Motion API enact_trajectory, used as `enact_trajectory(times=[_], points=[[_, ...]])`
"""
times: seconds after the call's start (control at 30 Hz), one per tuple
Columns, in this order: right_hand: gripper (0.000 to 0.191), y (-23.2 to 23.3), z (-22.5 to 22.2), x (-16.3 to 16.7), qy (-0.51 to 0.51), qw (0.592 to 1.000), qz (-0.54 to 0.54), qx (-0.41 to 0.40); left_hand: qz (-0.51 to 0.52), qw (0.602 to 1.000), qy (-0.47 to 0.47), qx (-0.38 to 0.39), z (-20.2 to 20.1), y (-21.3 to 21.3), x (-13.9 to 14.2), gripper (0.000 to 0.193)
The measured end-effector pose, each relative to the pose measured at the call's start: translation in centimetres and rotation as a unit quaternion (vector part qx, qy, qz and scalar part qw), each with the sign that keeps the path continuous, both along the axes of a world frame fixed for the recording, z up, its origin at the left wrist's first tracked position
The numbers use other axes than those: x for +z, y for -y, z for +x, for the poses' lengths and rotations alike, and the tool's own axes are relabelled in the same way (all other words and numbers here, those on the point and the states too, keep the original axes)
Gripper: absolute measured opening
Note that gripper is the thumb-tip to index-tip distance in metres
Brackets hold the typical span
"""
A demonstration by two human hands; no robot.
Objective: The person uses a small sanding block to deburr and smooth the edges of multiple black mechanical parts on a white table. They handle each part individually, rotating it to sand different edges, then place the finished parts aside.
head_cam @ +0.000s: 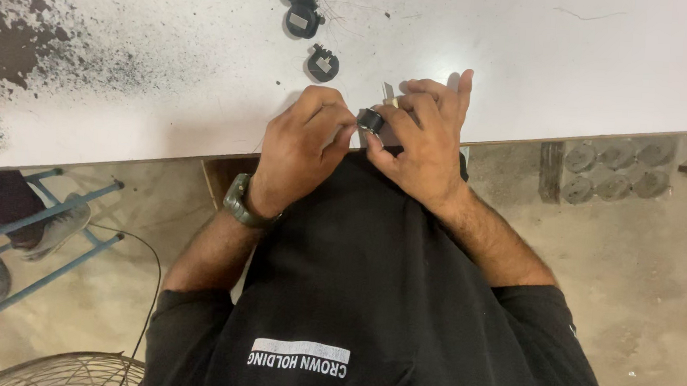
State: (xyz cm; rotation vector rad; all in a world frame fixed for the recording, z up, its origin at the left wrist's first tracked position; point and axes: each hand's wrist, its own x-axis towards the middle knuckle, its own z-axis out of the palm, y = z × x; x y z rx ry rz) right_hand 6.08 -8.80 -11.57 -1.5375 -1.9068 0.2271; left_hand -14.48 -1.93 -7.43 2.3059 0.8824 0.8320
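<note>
Matt black plastic part (370, 121) — smooth white tabletop (526, 61)

Three black round parts (322, 63) on the white table (526, 61) (dark-speckled), blue stool (55, 223).

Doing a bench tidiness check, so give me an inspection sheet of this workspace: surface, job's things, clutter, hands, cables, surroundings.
Surface: white table top, black powder stain at its left.
Job's things: small black round part, small metal blade beside it.
Clutter: three black round parts farther back on the table.
Grippers: left hand and right hand both pinch the small part.
Cables: thin black wire over the floor.
Surroundings: blue metal frame, another person's shoe, wire fan grille, grey round pieces.
</note>
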Motion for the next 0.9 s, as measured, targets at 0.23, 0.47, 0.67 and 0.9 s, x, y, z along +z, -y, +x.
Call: enact_trajectory(times=[0.23, 0.47, 0.67, 0.9], points=[[0.037, 0.1, -0.2, -0.2, -0.006, 1.000, 0.002, -0.002, 0.000, 1.000, 0.025, 0.016, 0.4, 0.6, -0.9, 0.017], [0.037, 0.1, -0.1, -0.2, 0.000, 1.000, 0.001, 0.006, -0.001, 1.000, 0.017, -0.002, 0.1, 0.4, -0.5, 0.018], [0.038, 0.0, -0.1, -0.8, -0.005, 1.000, 0.006, -0.003, -0.004, 0.999, 0.029, 0.022, -0.2, 0.0, 0.1, 0.023], [0.037, 0.0, -0.2, -0.9, 0.011, 1.000, 0.010, -0.004, -0.022, 1.000, -0.012, 0.015, 0.5, -0.5, -0.5, 0.020]])
